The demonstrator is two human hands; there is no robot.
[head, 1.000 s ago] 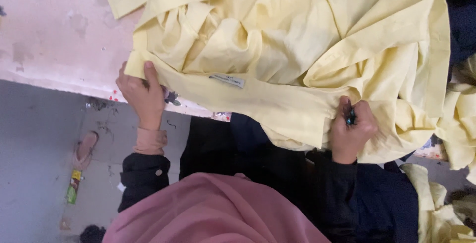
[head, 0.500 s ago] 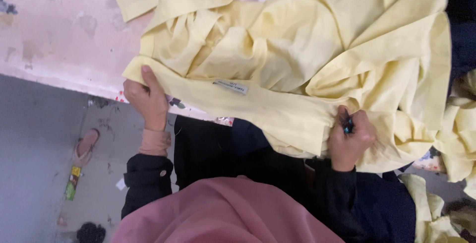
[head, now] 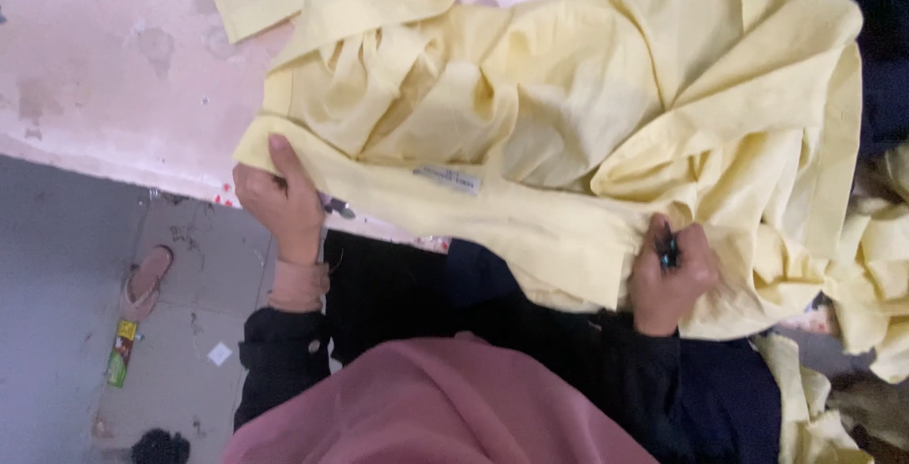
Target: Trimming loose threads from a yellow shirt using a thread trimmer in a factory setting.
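Two hands held a pale yellow garment (head: 568, 133) at the tabletop (head: 104, 76) edge.

Since a moment earlier the cloth barely shifted. At its near hem, the right hand (head: 668, 279) had fingers closed around a dark pen (head: 668, 254) and fabric; the left hand (head: 282, 204) pinched its corner. Beyond lay a grey label (head: 447, 180).

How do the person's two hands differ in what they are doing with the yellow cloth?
The left hand pinches the corner of the yellow garment at the table edge, thumb flat on top. The right hand is curled into a fist farther along the hem, and also grips a small dark tool; the left holds none. Both have dark sleeves.
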